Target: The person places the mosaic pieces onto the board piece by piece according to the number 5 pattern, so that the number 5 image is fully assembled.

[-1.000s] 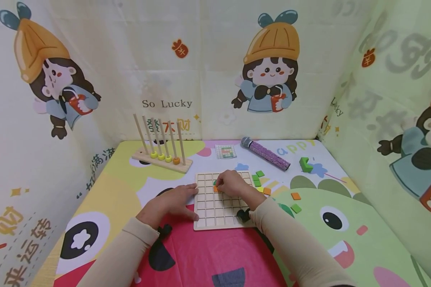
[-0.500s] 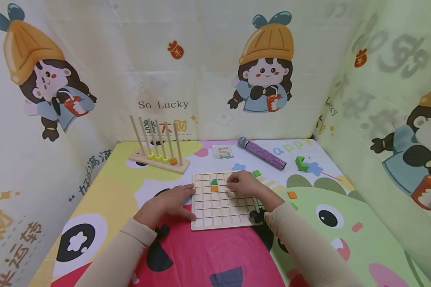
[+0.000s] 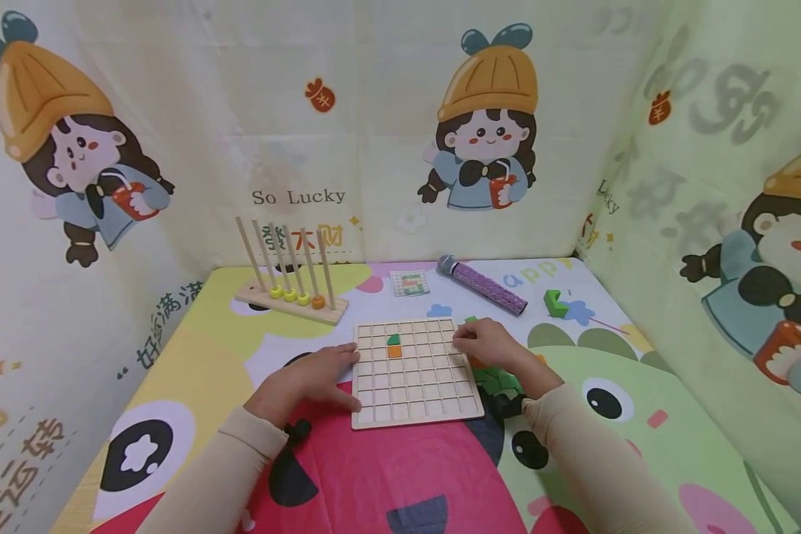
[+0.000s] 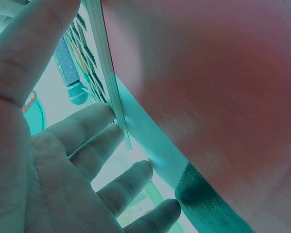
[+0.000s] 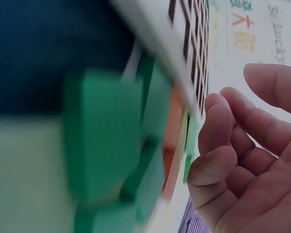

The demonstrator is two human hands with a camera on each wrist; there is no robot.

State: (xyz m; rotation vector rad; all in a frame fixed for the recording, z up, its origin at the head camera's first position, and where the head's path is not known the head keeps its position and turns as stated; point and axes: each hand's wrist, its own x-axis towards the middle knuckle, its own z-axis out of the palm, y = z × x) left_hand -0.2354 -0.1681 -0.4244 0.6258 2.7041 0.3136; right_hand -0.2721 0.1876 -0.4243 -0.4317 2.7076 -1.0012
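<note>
A wooden grid board (image 3: 417, 393) lies on the patterned cloth. In its upper left cells are a green rounded tile (image 3: 394, 340) and, just below it, an orange square tile (image 3: 394, 351). My left hand (image 3: 305, 382) rests against the board's left edge with thumb and fingers spread; the left wrist view shows the straight fingers (image 4: 94, 126) by that edge. At the board's upper right edge is my right hand (image 3: 492, 345), its fingers loosely bent. Nothing shows between its thumb and fingertips in the right wrist view. Green tiles (image 3: 497, 382) lie piled below this hand, partly hidden.
Behind the board lie a small pattern card (image 3: 409, 283) and a purple glittery microphone (image 3: 483, 285). A peg stand (image 3: 294, 302) with yellow and orange beads is at the back left. A green block (image 3: 555, 303) sits at the back right. Printed cloth walls enclose the table.
My right hand has left the tiles in the grid and moved right to the board's edge, uncovering the green and orange tiles. The left hand has stayed at the board while the view shifted slightly.
</note>
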